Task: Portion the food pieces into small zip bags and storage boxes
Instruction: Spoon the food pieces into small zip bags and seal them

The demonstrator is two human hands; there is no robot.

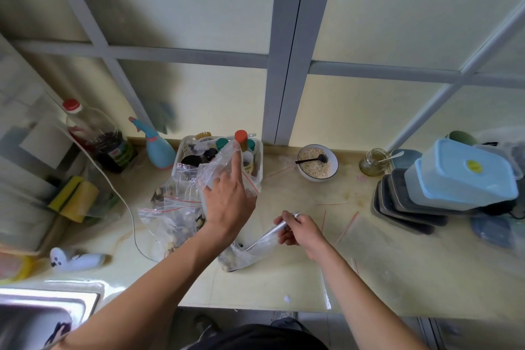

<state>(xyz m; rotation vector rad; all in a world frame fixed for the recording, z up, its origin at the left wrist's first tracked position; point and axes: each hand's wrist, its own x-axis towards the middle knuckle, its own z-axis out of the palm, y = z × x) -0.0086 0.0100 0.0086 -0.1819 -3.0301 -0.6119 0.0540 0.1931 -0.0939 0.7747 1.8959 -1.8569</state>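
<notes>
My left hand [230, 196] holds up a clear zip bag [220, 163] above the counter, index finger pointing upward along it. My right hand [299, 229] grips a metal spoon [277, 229] whose bowl end dips into an open bag of mixed food pieces [241, 257] lying on the counter. Several filled zip bags [173, 213] with red seals are piled to the left of my left hand. Empty zip bags [366, 233] lie flat to the right. Stacked storage boxes [463, 176] with pale blue lids stand at the far right, on dark trays [403, 210].
A bowl of oats with a black spoon [317, 162] stands at the back. A white basket of bottles [257, 148], a blue spray bottle [159, 148], an oil bottle [99, 136], a glass jar [373, 162], sponges [75, 199] and a white cable line the counter. The sink [42, 318] is bottom left.
</notes>
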